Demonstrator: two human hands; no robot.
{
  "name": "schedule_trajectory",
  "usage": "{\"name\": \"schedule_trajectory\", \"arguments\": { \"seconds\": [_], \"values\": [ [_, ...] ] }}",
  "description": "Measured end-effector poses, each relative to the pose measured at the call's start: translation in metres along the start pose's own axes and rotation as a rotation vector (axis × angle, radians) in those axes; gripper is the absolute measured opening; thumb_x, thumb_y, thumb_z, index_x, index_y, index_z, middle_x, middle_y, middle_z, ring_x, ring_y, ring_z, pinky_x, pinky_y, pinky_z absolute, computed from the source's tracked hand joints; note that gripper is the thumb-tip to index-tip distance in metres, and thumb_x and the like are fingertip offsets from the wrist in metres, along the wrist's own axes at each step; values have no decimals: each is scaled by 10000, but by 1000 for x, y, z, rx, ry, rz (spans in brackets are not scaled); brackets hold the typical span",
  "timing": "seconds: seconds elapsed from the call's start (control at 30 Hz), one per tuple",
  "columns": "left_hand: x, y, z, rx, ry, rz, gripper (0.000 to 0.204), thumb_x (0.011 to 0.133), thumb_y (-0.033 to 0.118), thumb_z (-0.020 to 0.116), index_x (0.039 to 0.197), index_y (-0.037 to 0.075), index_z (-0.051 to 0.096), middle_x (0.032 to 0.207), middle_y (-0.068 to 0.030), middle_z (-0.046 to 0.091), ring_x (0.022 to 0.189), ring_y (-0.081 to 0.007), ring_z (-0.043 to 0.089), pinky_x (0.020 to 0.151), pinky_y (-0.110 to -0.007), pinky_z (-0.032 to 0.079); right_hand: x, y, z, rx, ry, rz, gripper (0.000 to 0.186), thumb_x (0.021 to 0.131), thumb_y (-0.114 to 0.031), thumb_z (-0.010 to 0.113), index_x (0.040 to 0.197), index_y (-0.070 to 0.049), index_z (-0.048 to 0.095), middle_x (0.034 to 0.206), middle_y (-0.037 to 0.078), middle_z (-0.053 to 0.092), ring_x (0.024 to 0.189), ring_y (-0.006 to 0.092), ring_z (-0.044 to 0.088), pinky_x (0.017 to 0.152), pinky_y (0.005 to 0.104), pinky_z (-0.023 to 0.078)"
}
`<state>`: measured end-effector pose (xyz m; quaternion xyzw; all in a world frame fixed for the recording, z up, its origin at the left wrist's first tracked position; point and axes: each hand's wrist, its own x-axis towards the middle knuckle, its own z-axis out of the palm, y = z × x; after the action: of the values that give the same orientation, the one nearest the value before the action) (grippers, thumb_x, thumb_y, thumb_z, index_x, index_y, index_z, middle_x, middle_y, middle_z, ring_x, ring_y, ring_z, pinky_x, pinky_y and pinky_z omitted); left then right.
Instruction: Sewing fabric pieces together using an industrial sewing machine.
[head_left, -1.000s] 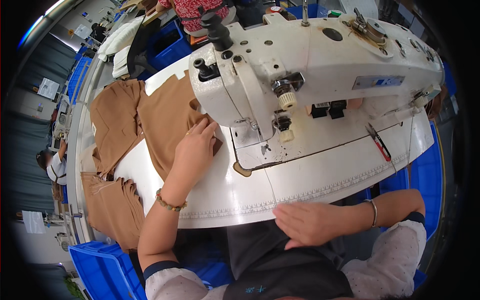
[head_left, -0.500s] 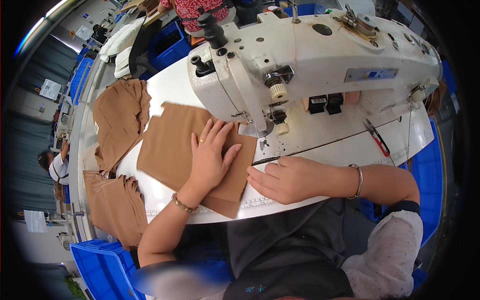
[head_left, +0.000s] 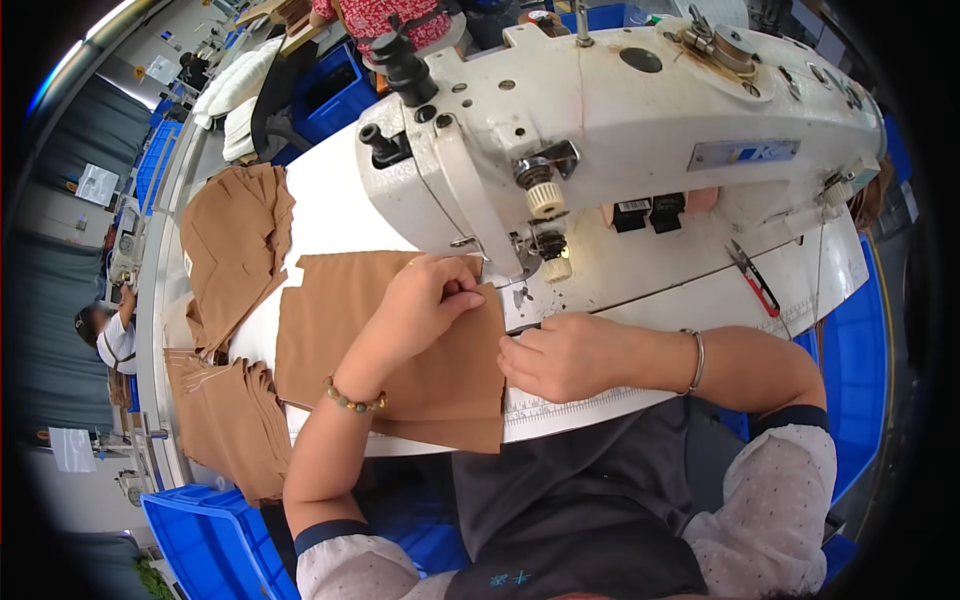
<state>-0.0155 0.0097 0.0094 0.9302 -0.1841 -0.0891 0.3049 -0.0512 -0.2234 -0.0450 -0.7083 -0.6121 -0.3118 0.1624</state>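
White dotted sleeves w/ navy cuffs, dark apron, beaded bracelet (left wrist), thin metal bangle on right.

Both hands, left hand (head_left: 425, 300) and right hand (head_left: 560, 355), press brown fabric (head_left: 380, 350) beside the sewing machine (head_left: 600, 130).

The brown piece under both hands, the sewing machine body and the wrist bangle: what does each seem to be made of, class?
Brown piece: thin woven or knit fabric, matte; it lies flat with soft folded edges.
Sewing machine body: probably painted cast metal, glossy off-white, with scuffs and bolt holes.
Bangle on the right wrist: likely metal, a thin, shiny, silvery ring.
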Motion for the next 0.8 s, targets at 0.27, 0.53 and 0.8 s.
{"name": "schedule_trajectory", "arguments": {
  "seconds": [0.27,0.53,0.8],
  "values": [
    [6,-10,14,-551,18,-50,132,865,87,794,869,4,691,666,-19,559,635,-85,466,582,-272,417,8,15,-6,-159,113,-60,134,723,-179,648,769,-54,639,742,17,563,709,141,560,538,269,425],
    [15,-5,26,-280,129,68,117,877,86,770,904,-7,705,679,-47,616,582,-115,508,563,-301,438,-4,8,4,-4,63,60,133,661,-165,627,739,-59,603,707,11,531,658,148,542,540,267,448],
    [16,6,24,-161,103,-41,172,874,54,790,967,-16,664,848,-37,689,761,-101,609,686,-286,517,-4,7,4,67,85,109,114,685,-146,643,750,-61,602,720,11,530,661,146,569,530,275,477]
  ]
}}
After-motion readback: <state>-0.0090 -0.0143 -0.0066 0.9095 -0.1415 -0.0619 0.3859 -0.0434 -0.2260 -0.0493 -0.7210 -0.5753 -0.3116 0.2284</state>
